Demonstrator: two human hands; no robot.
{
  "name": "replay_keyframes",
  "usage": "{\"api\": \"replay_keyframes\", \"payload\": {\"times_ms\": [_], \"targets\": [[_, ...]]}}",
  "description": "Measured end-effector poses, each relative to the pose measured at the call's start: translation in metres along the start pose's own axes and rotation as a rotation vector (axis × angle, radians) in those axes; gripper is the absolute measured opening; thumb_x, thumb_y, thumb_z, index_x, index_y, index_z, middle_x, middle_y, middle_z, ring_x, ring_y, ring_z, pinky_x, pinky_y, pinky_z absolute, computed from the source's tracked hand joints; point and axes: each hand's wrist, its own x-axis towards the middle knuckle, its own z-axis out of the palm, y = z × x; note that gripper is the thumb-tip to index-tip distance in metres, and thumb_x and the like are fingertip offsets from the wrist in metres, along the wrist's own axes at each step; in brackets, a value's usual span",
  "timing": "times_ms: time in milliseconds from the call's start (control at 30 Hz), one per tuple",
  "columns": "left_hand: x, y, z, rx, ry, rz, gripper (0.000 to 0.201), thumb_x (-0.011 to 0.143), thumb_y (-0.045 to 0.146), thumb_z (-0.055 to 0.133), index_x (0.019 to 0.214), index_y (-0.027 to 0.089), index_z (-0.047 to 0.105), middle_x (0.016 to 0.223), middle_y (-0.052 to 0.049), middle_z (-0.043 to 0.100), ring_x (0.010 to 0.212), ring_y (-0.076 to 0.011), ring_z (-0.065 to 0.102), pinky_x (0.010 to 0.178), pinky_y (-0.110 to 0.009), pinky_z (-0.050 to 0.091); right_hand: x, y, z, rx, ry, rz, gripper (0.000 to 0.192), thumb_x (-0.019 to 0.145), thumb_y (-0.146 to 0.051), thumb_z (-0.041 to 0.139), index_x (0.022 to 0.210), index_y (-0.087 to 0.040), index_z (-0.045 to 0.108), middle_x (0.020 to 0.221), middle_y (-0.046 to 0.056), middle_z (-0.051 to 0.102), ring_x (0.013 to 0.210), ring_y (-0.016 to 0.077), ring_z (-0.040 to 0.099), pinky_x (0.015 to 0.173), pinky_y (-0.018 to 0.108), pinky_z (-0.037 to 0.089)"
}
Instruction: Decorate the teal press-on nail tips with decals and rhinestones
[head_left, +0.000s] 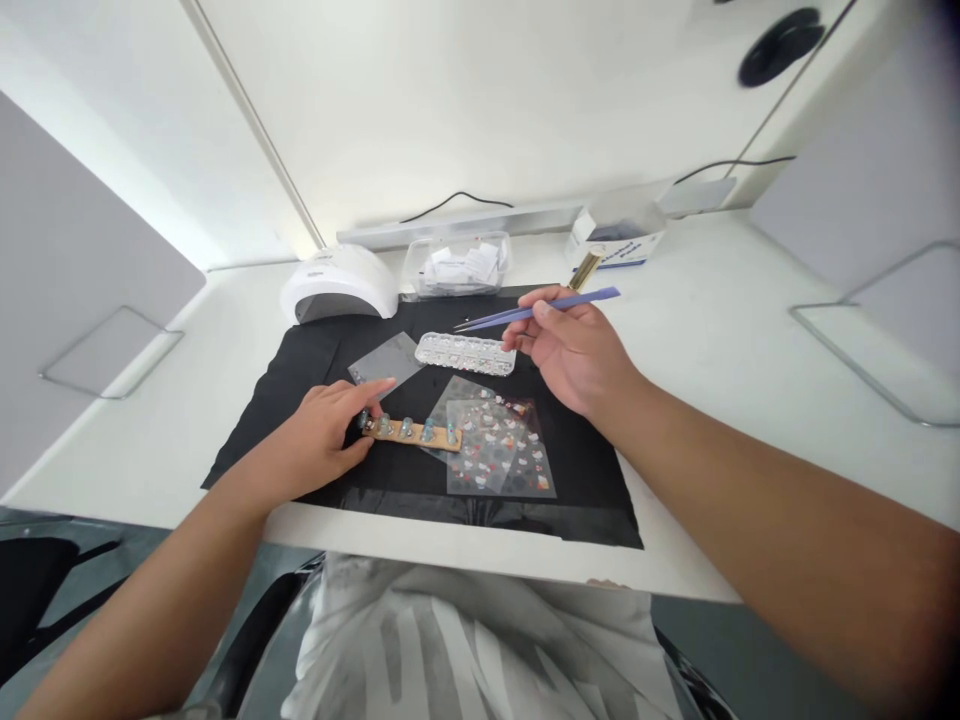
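Nearest, along the table (712, 330) edge: a black mat (300, 360) spread flat. On its near half, a clear sticker sheet (499, 450) printed with small red and white figures, overlapping a second clear sheet beneath. Just left of it and partly over its corner, a narrow wooden strip (416, 433) carrying a row of small pale nail tips. Left hand (319, 440) resting on the strip's left end, fingers curled loosely, index finger stretched out over the first tips, thumb tucked below; pressing rather than clasping. Behind the strip, a grey card (386, 358) lying flat, and beside that a clear compartmented gem box (466, 353), long and shallow. Right hand (574, 350) raised above the mat just right of the gem box, closed in a pinch around blue tweezers (536, 310), tips pointing left over the box; whether the tips hold anything, too small to tell. Farther back, off the mat: a white nail lamp (341, 283) at left, a clear tub (459, 265) of crumpled white wipes in the middle, a small white carton (619, 240) with blue lettering at right. Beyond, a pale strip along the wall with a black cable (454, 200).
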Motion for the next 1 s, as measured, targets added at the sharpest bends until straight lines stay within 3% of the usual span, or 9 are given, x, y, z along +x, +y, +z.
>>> {"api": "replay_keyframes", "payload": {"times_ms": [333,533,700,1000], "targets": [[-0.02,-0.022,-0.004,-0.008,0.052,-0.036,0.052,0.089,0.031,0.049,0.14,0.027,0.039,0.107,-0.003,0.065,0.101,-0.0227,0.06,0.098,-0.042,0.041,0.0,0.0,-0.002,0.004,0.005,0.008,0.023,0.072,-0.038,0.079,0.081,-0.023,0.065,0.065,-0.005,0.065,0.064,0.0118,0.064,0.066,0.028,0.052],[-0.027,-0.033,0.002,-0.062,0.097,-0.051,0.046,0.089,0.038,0.053,0.133,0.025,0.049,0.104,-0.004,0.067,0.098,-0.0225,0.06,0.096,-0.039,0.044,-0.011,0.0,0.015,0.045,-0.06,0.04,0.023,0.072,-0.037,0.08,0.083,-0.023,0.066,0.067,-0.004,0.067,0.069,0.015,0.067,0.074,0.035,0.057],[-0.031,-0.04,0.0,-0.116,0.115,-0.081,0.043,0.09,0.039,0.055,0.13,0.025,0.05,0.106,-0.005,0.067,0.096,-0.0226,0.06,0.087,-0.037,0.05,-0.019,0.003,0.024,-0.015,-0.118,0.074,0.022,0.074,-0.04,0.078,0.084,-0.023,0.068,0.073,-0.003,0.071,0.075,0.0144,0.07,0.082,0.034,0.057],[-0.057,-0.076,-0.006,-0.164,0.121,-0.244,0.042,0.088,0.044,0.059,0.127,0.028,0.052,0.113,-0.006,0.063,0.096,-0.0227,0.059,0.059,-0.025,0.047,-0.008,0.004,0.008,-0.103,-0.024,0.016,0.028,0.072,-0.043,0.079,0.084,-0.022,0.065,0.071,-0.003,0.069,0.072,0.0143,0.069,0.076,0.033,0.057]]}}
